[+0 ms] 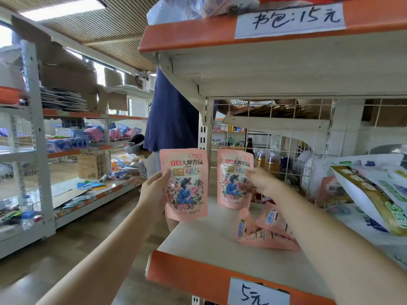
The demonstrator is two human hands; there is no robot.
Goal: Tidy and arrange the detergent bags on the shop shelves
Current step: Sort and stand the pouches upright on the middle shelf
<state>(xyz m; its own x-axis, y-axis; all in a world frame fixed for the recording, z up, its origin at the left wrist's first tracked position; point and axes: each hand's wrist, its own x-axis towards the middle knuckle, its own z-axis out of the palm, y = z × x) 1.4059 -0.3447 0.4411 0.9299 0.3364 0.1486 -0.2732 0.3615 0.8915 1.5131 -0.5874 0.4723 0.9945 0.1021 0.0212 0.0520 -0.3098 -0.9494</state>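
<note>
Over on the left a long shop rack (pixel 72 150) with orange-edged shelves is carrying flattened cardboard, blue and pink packets and loose clutter. Past it, down the aisle, a person in a dark cap (pixel 137 139) is bending over the low shelf, and someone in a navy top (pixel 174 115) is standing close against the end of the near shelving.

The left hand (pixel 154 190) is gripping a pink detergent pouch (pixel 186 183) by its left edge, thumb lying across the front, and is holding it upright in the air just off the end of the shelf board (pixel 211 245). Its printed face, with a figure in blue among roses, is turned toward the camera.

A second pink pouch (pixel 234 179) of the same print is standing upright on the shelf board near the wire back panel (pixel 286 133). The right hand (pixel 261 182) is closed on its right edge, pinching it at mid height. Just in front of it, several more pink pouches (pixel 266 230) are lying flat in a loose heap on the board, partly under the right forearm.

Behind the wire, amber bottles (pixel 267 161) are showing. On the far right, large white, green and gold bags (pixel 374 199) are leaning in a pile. A handwritten price label (pixel 257 292) is sticking to the orange front edge, and another label (pixel 288 18) is on the shelf above.
</note>
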